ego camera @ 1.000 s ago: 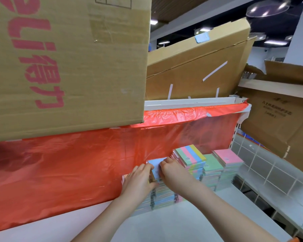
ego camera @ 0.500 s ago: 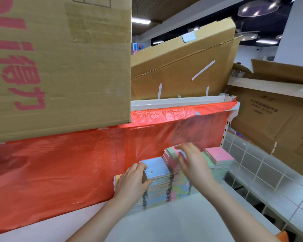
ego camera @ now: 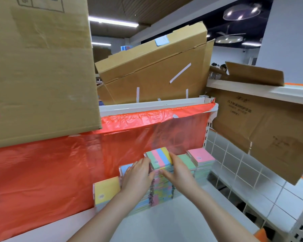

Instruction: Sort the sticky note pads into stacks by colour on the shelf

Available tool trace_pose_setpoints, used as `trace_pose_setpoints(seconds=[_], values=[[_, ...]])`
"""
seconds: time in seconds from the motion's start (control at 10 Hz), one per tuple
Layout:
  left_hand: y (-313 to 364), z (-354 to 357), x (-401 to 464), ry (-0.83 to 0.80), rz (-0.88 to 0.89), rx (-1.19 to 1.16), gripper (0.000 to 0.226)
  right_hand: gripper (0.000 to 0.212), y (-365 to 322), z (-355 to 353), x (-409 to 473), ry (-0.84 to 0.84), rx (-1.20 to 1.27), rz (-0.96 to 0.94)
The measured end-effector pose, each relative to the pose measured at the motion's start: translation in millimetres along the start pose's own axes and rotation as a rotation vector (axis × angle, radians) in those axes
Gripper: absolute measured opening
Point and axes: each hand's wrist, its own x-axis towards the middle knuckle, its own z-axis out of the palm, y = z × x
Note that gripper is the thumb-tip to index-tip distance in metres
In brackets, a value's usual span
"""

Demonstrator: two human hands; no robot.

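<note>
Since the frame half a second ago, both hands have shifted right, off the blue-topped stack and onto the striped one. The left hand [ego camera: 138, 177], formerly curled on the blue pad's near corner, now lies against the left side of the striped-top stack [ego camera: 162, 186], fingers extended and relaxed, gripping nothing. The right hand [ego camera: 179, 170], formerly raised above the stack, now presses its fingers, held straight, against the stack's right side and near edge; it encloses no pad.

The striped top pad [ego camera: 159, 157], banded green, pink, blue and yellow, sits on top of this stack, between the two hands. Motion blur prevents judging whether it is square with the pads beneath.

Remaining stacks stand in a row on the white shelf [ego camera: 164, 222], against the red plastic sheet [ego camera: 42, 172]. The yellow-topped stack [ego camera: 106, 191] stands furthest left. The blue-topped stack [ego camera: 125, 169] is next, largely hidden behind the left hand. The green-topped stack [ego camera: 188, 162] stands just right of the right hand, and the pink-topped stack [ego camera: 200, 155] touches it at the row's right end.

Cardboard boxes [ego camera: 152, 70] occupy the shelf above.
</note>
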Motion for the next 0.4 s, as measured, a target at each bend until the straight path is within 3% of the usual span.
trace_pose_setpoints(seconds=[0.3,0.4], values=[[12,-5,-7,0.036,-0.039,-0.013,0.029,0.061,5,-8,7,-0.106,-0.128,0.043],[12,-25,-23,0.180,-0.004,-0.068,0.027,0.051,-2,-23,1,0.008,-0.153,-0.004]])
